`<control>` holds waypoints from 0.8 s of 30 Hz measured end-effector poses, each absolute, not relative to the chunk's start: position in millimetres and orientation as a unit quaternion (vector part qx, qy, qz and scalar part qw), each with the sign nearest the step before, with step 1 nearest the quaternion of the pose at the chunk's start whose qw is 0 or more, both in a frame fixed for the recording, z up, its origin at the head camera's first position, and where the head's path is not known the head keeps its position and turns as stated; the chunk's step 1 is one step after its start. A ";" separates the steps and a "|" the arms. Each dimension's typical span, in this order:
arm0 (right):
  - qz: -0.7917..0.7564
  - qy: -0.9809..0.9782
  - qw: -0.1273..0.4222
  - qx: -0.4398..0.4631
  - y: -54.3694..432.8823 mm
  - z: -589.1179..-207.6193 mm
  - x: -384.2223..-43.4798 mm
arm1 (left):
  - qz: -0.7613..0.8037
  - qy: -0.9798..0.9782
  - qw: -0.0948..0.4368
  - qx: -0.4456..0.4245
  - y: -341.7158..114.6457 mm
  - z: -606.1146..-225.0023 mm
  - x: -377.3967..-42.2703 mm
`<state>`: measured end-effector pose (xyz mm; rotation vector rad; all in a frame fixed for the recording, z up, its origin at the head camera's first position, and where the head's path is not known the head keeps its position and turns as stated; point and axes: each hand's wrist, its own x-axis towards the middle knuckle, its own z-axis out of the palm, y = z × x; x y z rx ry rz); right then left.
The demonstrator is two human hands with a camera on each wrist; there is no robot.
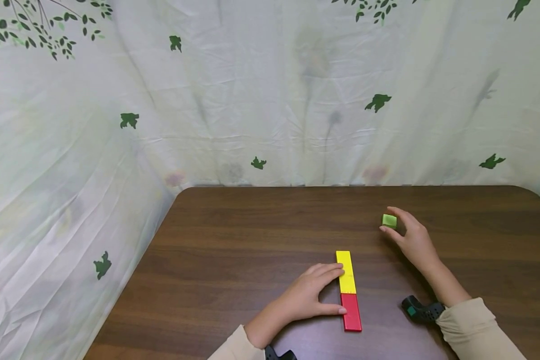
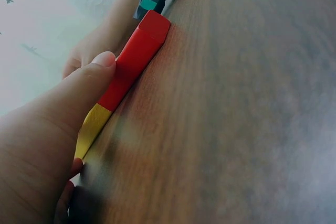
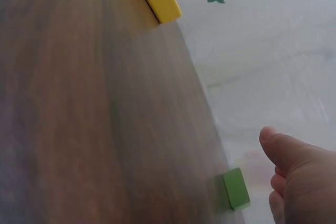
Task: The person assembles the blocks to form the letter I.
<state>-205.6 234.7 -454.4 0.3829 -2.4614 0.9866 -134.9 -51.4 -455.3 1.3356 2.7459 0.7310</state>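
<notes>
A yellow block (image 1: 347, 281) and a red block (image 1: 353, 317) lie end to end on the table in one straight line. From the left, my left hand (image 1: 302, 295) rests at them, with fingertips over the yellow block's edge and the thumb on the red one. In the left wrist view the thumb touches the side of the red block (image 2: 137, 56). Farther back on the right, a small green cube (image 1: 389, 221) sits between the spread thumb and fingers of my right hand (image 1: 415, 245). The right wrist view shows a gap between that thumb and the green cube (image 3: 236, 188).
The brown wooden table (image 1: 234, 225) reaches back to a white cloth (image 1: 270, 100) printed with leaves and flowers. A dark camera (image 1: 420, 310) is strapped to the right wrist, and another (image 1: 281, 354) to the left wrist, by the beige sleeves.
</notes>
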 end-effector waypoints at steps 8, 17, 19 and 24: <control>0.367 -0.909 0.171 0.101 236.6 -453.1 -204.8 | 0.237 0.874 0.003 0.424 -51.3 -455.7 -135.1; 0.372 -0.913 0.147 0.082 240.7 -453.7 -205.6 | 0.239 0.874 0.006 0.422 -51.5 -455.8 -135.1; 0.377 -0.913 0.137 0.077 241.7 -454.2 -205.7 | 0.238 0.875 0.008 0.421 -51.5 -455.9 -135.3; 0.386 -0.913 0.112 0.063 243.9 -455.8 -205.9 | 0.235 0.875 0.009 0.422 -51.4 -456.2 -135.5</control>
